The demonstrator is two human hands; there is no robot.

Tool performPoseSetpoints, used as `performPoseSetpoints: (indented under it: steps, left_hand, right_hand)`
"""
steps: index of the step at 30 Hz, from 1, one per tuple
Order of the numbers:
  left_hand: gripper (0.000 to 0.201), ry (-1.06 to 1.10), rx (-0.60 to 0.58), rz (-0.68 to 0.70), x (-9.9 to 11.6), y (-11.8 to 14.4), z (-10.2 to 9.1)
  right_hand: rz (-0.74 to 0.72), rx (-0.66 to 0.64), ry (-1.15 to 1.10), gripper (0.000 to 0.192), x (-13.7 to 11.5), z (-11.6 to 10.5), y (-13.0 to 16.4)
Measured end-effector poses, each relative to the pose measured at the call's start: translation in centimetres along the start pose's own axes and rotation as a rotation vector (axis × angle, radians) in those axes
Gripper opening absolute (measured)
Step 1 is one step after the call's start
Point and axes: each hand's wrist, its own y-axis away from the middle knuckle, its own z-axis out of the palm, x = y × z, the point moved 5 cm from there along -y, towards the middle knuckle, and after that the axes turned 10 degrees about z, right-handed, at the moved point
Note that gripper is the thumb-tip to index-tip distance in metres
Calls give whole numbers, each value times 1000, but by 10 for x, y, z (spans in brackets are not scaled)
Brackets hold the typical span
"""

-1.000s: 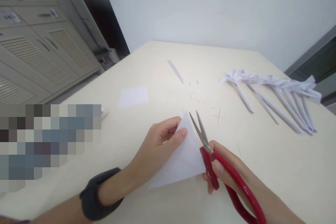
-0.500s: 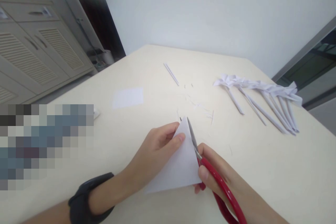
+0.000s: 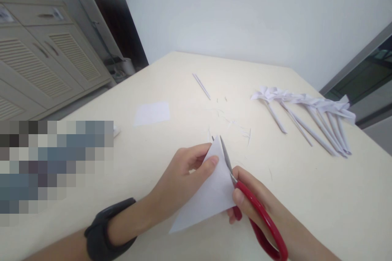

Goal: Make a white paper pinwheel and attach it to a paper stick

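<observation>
Pinching the upper corner of a folded white paper triangle (image 3: 211, 193), the left hand (image 3: 183, 175) has its thumb on top near the tip and its fingers (image 3: 196, 155) curled narrowly behind the sheet, lifting it slightly off the cream desk (image 3: 321, 195). Just beside it, the right hand (image 3: 260, 208) grips the red-handled scissors (image 3: 245, 195), fingers closed through the loops; the blades lie nearly together along the triangle's right edge, their tips reaching the paper's apex. The step in hand looks like trimming a thin strip off that edge, with the cut apparently at or near its end. Any further cut would call for reopening the blades and keeping the paper steady between thumb and fingers so the line stays straight.

A black wristband (image 3: 105, 228) sits on the left wrist. Beyond the hands, small paper slivers (image 3: 241, 130) lie scattered on the desk, with a thin paper stick (image 3: 201, 86) farther off and a small white paper square (image 3: 152, 113) to the left. Well apart on the right lies a row of rolled paper stems with folded tops (image 3: 306, 110). A louvred cabinet (image 3: 45, 57) stands beyond the desk's left side.
</observation>
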Motion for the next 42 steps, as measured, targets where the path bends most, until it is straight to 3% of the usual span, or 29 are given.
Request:
performPoseSetpoints:
  steps: [42]
  left_hand:
    - [28, -47, -73, 50, -1, -2, 1]
  right_hand:
    - [8, 31, -6, 24, 7, 0, -5]
